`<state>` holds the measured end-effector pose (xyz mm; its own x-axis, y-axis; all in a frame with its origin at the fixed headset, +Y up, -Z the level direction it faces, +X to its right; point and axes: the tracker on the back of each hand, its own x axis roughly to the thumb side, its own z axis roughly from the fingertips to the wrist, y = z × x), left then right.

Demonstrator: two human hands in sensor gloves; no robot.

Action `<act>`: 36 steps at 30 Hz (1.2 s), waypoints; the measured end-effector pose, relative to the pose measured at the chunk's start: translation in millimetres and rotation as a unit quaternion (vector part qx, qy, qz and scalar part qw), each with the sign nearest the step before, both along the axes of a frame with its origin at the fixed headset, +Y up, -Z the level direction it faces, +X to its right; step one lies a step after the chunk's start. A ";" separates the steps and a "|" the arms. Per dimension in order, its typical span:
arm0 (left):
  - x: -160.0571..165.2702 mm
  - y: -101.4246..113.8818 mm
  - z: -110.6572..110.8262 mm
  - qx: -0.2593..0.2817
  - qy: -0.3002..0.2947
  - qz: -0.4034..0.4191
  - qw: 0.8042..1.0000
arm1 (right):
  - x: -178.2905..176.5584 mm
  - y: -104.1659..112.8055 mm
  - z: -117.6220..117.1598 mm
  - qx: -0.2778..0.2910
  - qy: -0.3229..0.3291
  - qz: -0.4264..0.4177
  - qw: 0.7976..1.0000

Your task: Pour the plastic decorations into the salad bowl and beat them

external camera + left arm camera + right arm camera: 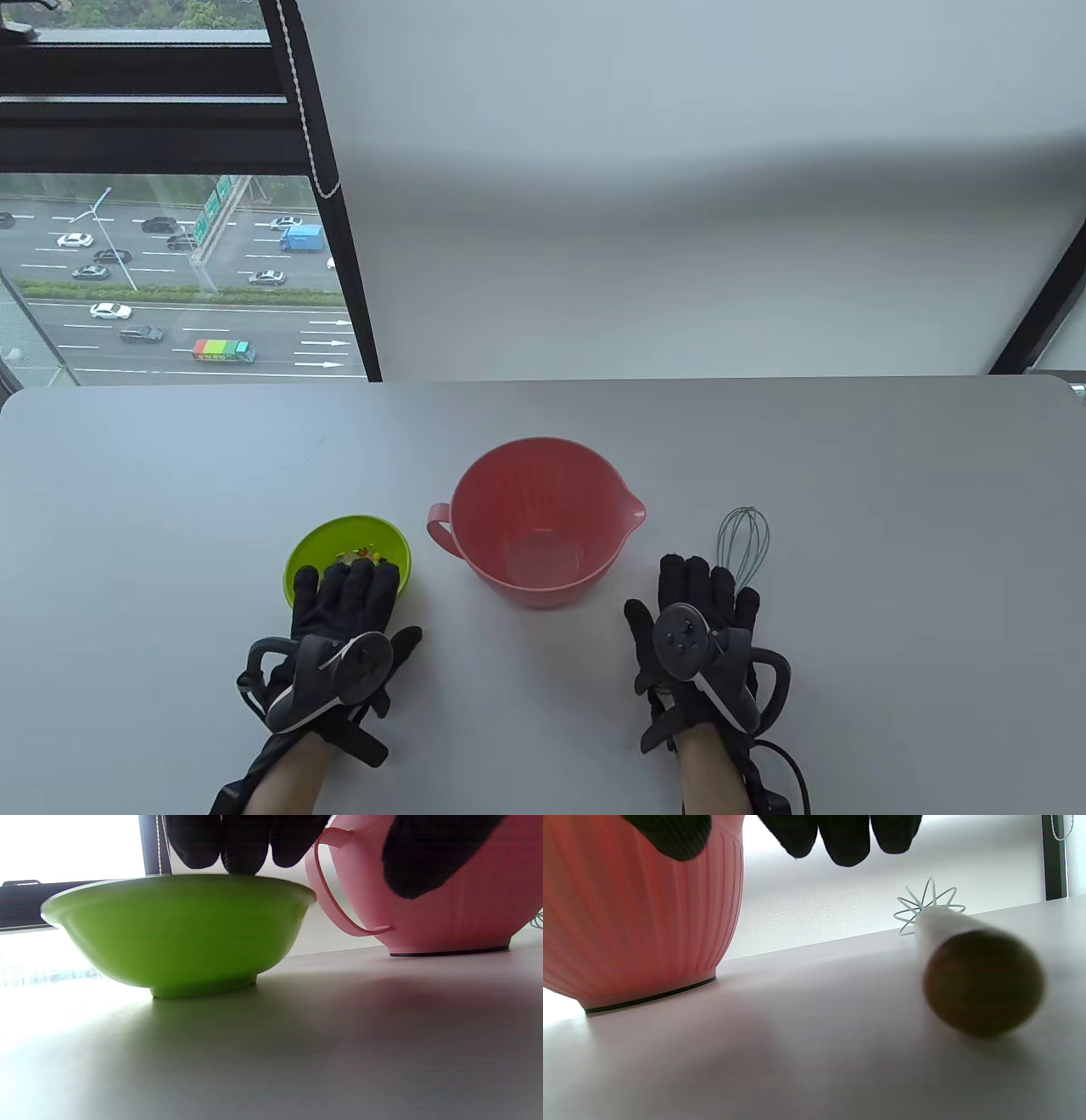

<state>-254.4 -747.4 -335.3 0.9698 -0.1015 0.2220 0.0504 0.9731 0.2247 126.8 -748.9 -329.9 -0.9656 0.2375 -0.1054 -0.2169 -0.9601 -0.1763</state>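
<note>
A small green bowl (316,543) with several small coloured decorations (366,555) stands left of the pink salad bowl (543,518), which has a handle and a spout and looks empty. My left hand (346,594) reaches flat over the green bowl's near rim (178,880), fingers straight, thumb apart. A pale green whisk (743,543) lies right of the pink bowl. My right hand (697,598) hovers over the whisk's handle (982,980), fingers straight, not gripping it. The pink bowl also shows in both wrist views (445,908) (628,921).
The grey table (170,509) runs wide on both sides. Behind its far edge stand a window (161,272) and a grey blind (679,212).
</note>
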 end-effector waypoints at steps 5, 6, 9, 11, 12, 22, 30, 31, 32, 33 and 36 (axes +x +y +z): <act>3.5 0.7 0.2 0.004 0.001 -0.016 1.000 | 0.7 0.1 0.6 -0.003 -0.003 -0.001 1.000; 3.2 0.9 0.2 0.005 0.003 -0.017 1.000 | 0.5 0.3 0.8 -0.004 -0.003 -0.002 1.000; 4.2 0.8 -0.2 0.004 0.006 -0.022 1.000 | -0.4 -0.4 0.4 -0.006 -0.003 -0.001 1.000; 5.6 0.0 -1.1 0.002 0.006 -0.030 1.000 | -0.4 -1.2 -1.1 -0.011 -0.003 -0.002 1.000; 6.6 0.0 -1.5 -0.003 0.008 -0.035 0.999 | 0.0 -1.8 -2.1 -0.015 -0.005 -0.002 1.000; 12.1 0.2 -4.3 0.031 0.028 -0.085 0.995 | 3.5 -1.6 -0.8 -0.009 -0.007 -0.018 1.000; 6.9 7.9 -0.3 0.103 0.040 -0.074 0.991 | 6.4 1.2 1.0 0.007 -0.014 -0.019 1.000; 6.1 9.3 0.3 0.105 0.040 -0.073 0.991 | 5.8 0.7 0.9 0.006 -0.013 -0.019 1.000; 5.1 12.1 2.0 0.111 0.043 -0.074 0.990 | 5.0 0.1 0.9 0.004 -0.011 -0.019 1.000; 4.0 15.9 3.9 0.120 0.046 -0.075 0.989 | 4.4 -0.3 0.6 0.002 -0.011 -0.019 1.000; 1.6 27.2 9.8 0.142 0.051 -0.064 0.986 | 3.4 -0.1 1.0 0.002 -0.009 -0.018 1.000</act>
<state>-252.7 -720.3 -325.5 0.9607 -0.2690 0.0685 0.2057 0.8556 0.4750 130.2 -749.0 -329.0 -0.9547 0.2717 -0.1214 -0.2473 -0.9512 -0.1847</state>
